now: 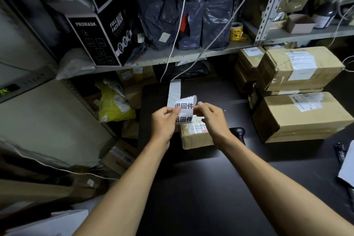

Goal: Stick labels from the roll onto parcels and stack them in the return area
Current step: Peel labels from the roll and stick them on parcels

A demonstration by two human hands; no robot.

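At the far left a black box (99,30) printed PROMASK leans on the metal shelf (191,53), and below it a yellow bag (115,107) sits among cartons on the floor.

The left hand (164,120) reaches forward over the dark table (191,188), forearm stretched out from the lower left, back of the hand up. Its fingers are curled and its thumb presses down on the left edge of the label strip (184,106), pinching it. The strip is white with bold black characters on it; it stands up between the two hands, curling over at the top, and its blank backing trails away behind toward the back edge of the table.

Directly under the strip and partly hidden by both hands lies a small brown parcel (195,136) on the table, with a printed shipping label on its top face.

The right hand (212,119) comes in from the lower right, wrist bent slightly inward. Its fingertips curl onto the strip's right edge and pinch it, opposite the left thumb.

Just beside the right wrist a black knob-shaped object (238,132) rests on the table. Further right, large brown cartons (298,117) are stacked in two tiers, taped and labelled. On the shelf above them stands a yellow sticker roll (236,31).
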